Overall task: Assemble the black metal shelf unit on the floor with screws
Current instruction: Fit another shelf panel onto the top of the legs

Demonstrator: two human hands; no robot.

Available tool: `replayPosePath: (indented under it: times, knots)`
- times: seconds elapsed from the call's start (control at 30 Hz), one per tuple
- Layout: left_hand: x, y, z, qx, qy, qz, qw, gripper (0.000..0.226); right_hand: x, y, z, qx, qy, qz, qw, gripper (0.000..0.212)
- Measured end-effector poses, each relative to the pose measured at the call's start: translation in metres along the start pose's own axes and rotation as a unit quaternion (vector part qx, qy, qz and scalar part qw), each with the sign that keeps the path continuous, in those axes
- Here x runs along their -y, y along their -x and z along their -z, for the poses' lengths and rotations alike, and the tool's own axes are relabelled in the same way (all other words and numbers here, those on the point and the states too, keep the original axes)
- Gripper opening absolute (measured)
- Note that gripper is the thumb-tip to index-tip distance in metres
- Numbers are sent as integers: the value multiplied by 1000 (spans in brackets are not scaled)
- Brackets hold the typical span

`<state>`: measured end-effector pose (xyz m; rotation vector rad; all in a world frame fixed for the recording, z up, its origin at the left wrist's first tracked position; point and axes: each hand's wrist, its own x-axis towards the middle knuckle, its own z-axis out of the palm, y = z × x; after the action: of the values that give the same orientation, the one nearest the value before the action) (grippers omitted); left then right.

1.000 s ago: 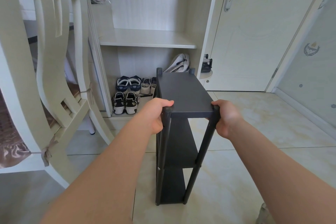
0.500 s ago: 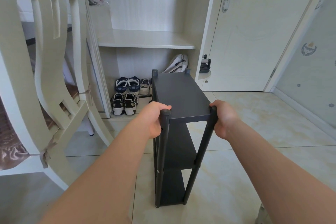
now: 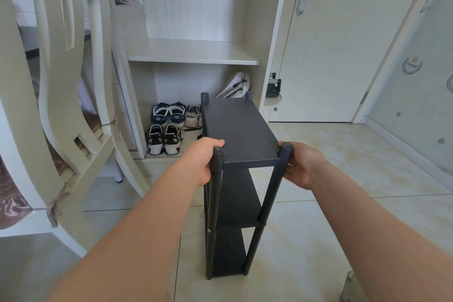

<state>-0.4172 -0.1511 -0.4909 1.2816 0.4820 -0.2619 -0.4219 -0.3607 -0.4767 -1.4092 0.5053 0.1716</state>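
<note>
Slightly left moves the shelf unit [image 3: 240, 130], upright between your fingers; left hand [image 3: 202, 163] and right hand [image 3: 302, 167] stay curled round its near posts [image 3: 284, 152]. Assembly seems done; next, set it steady

No legible text, brand, number or sign is recorded. A crest-like emblem [image 3: 412, 65] is noted on the wall covering [image 3: 416, 110] at the right. Any lettering within it is too small to be read.
</note>
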Motion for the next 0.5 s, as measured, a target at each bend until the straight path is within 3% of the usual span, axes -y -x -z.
replayPosePath:
  times: [0.3, 0.5]
  knots:
    - [2, -1, -1, -8, -4, 7, 1000, 11, -3, -4, 0, -10, 6, -3, 1000, 8]
    - [-1, -6, -3, -12, -16, 18, 1000, 28, -3, -6, 0, -12, 5, -3, 1000, 8]
